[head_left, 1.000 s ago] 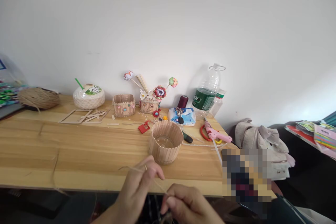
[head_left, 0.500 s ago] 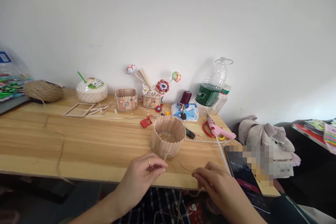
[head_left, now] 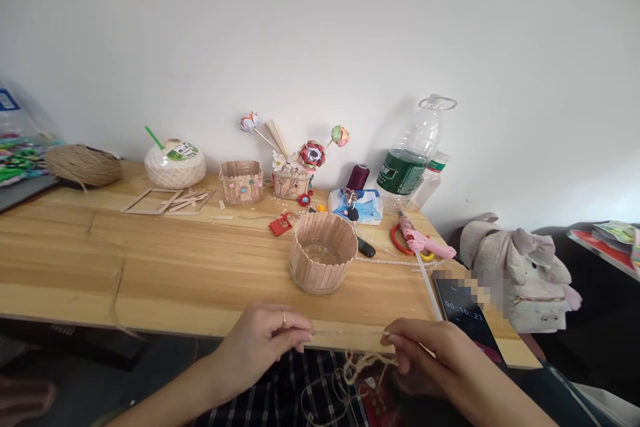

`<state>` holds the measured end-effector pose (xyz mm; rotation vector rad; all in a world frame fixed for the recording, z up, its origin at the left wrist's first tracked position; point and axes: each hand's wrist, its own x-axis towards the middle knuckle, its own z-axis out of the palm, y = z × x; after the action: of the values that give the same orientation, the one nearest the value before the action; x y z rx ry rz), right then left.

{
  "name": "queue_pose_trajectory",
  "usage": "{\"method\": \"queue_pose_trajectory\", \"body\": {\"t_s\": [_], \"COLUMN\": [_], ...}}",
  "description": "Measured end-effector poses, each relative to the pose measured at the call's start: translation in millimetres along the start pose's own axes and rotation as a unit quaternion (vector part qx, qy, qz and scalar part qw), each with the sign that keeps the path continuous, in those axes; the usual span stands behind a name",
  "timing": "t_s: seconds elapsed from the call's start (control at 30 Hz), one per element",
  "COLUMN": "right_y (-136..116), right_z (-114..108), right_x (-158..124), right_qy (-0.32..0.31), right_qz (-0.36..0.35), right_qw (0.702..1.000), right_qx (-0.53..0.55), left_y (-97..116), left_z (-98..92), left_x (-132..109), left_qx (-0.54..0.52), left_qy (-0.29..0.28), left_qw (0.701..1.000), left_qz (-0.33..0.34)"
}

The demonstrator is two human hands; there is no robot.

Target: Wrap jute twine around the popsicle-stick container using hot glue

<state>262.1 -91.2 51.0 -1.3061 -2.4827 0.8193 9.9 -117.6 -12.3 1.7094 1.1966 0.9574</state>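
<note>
Between my two hands a thin length of twine (head_left: 347,332) is stretched level, just above the front edge of the table. My left hand (head_left: 270,337), with a ring on one finger, pinches its left end. The other end is pinched in my right hand (head_left: 420,343), and a loose tangle of twine (head_left: 367,367) hangs below it over my lap. Just beyond the hands stands a round basket of wooden sticks (head_left: 323,260), upright and apart from both of them. Something clear shows inside its bottom.
Behind the basket are a small decorated stick box (head_left: 242,183), a flower pot (head_left: 291,185), and a large bottle (head_left: 405,170). A pink glue gun (head_left: 423,240) lies over scissors at right, near a phone (head_left: 467,313). A twine ball (head_left: 83,165), a coconut (head_left: 175,167) and loose sticks (head_left: 183,201) sit left.
Both hands have drawn back from the basket toward the table edge, and my right hand has shifted right. The twine is now taut between them, and more of its tangle shows below.
</note>
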Motion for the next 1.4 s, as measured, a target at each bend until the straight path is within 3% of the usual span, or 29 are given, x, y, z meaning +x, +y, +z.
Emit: {"method": "queue_pose_trajectory", "body": {"t_s": [0.1,0.2,0.27,0.37,0.5,0.63,0.9,1.1,1.4], "right_y": [-1.0,-17.9,-27.8,-30.8,-21.2,-12.7,0.6,5.4,12.7], "right_z": [20.7,45.0,51.5,44.8,33.5,37.9,40.1,38.4,36.9], "right_x": [4.4,12.3,18.5,27.5,38.6,50.6,66.1,65.6,65.5], "right_qy": [0.082,0.037,0.024,0.071,0.124,0.208,0.282,0.286,0.267], "right_qz": [-0.025,-0.059,-0.034,0.004,-0.009,-0.008,-0.041,-0.054,-0.078], "right_qw": [0.996,0.997,0.996,0.994,0.99,0.975,0.956,0.956,0.96], "right_qx": [-0.036,0.043,0.082,0.078,0.065,0.076,0.071,0.041,0.039], "left_y": [4.5,12.5,14.6,11.0,2.6,-0.6,-5.8,-11.2,-7.0], "left_z": [1.4,6.1,4.3,-7.0,-20.6,-20.7,-18.1,-21.4,-29.8], "left_x": [-1.1,1.4,3.6,8.1,20.1,33.3,41.1,41.3,46.8], "left_qx": [0.057,0.078,0.07,0.035,-0.023,-0.075,-0.074,-0.013,0.058], "left_qy": [-0.007,-0.016,-0.005,0.034,0.11,0.201,0.28,0.27,0.219], "left_qw": [0.997,0.994,0.995,0.996,0.992,0.975,0.957,0.961,0.956], "left_qz": [0.044,0.068,0.07,0.072,0.059,0.062,0.022,0.06,0.187]}}
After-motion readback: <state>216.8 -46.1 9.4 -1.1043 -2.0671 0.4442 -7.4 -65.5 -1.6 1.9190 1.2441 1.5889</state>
